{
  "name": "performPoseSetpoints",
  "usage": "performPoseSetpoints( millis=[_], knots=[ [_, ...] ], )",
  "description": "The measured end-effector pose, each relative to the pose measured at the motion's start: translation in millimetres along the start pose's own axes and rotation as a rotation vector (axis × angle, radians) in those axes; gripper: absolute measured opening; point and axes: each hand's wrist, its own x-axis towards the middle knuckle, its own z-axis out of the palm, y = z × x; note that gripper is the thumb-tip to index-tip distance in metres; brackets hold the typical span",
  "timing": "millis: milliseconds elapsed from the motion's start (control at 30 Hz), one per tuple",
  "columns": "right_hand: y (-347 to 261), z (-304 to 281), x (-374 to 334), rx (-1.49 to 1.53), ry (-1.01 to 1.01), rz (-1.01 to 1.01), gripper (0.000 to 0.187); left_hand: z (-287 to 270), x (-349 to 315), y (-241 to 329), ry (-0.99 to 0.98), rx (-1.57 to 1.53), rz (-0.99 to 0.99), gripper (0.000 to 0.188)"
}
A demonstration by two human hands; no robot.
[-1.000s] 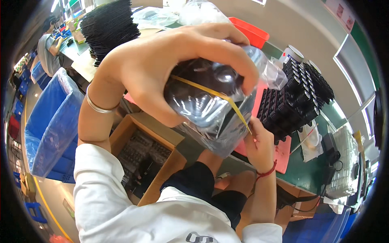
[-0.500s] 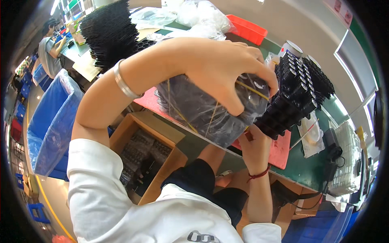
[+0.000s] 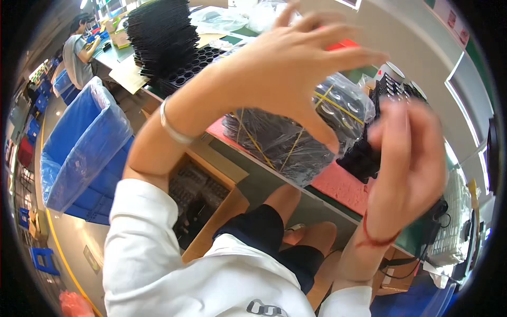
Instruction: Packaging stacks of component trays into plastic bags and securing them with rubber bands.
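Observation:
A dark bundle wrapped in clear plastic film (image 3: 274, 140), bound with yellow bands (image 3: 346, 111), lies on a pink foam mat (image 3: 340, 185). Over it, my left hand (image 3: 296, 68) is open with fingers spread, holding nothing; whether it still touches the film cannot be told. My right hand (image 3: 409, 153) is raised off the bundle to the right, in front of stacked black trays (image 3: 362, 161) with shiny round pieces on top. Its fingers look bent but are smeared by motion, so what they hold, if anything, is unclear.
A tall stack of black trays (image 3: 161, 39) stands at the back left of the green table. Below the table edge sits an open cardboard box (image 3: 227, 216) with wrapped dark items. A blue bin with a clear liner (image 3: 87, 153) is at left. Another person (image 3: 76, 58) sits far left.
My left hand has lifted and spread its fingers off the bundle. The right hand has left the bundle's near corner and moved up and right. The view has shifted slightly.

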Motion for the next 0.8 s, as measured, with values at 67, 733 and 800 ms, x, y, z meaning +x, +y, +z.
performPoseSetpoints(
  millis=[67, 733, 800],
  knots=[
    [8, 16, 35, -0.111, -0.11, -0.179, 0.02, -12, -25, 13, 0.171, 0.082, -0.144, 0.096],
    [32, 60, 55, -0.738, -0.835, 0.001, 0.086, 66, -175, 62, 0.589, -0.033, -1.122, 0.022],
    [32, 54, 52, -0.791, -0.808, -0.013, 0.084, 64, -192, 53, 0.52, 0.007, -1.112, 0.025]
  ],
)
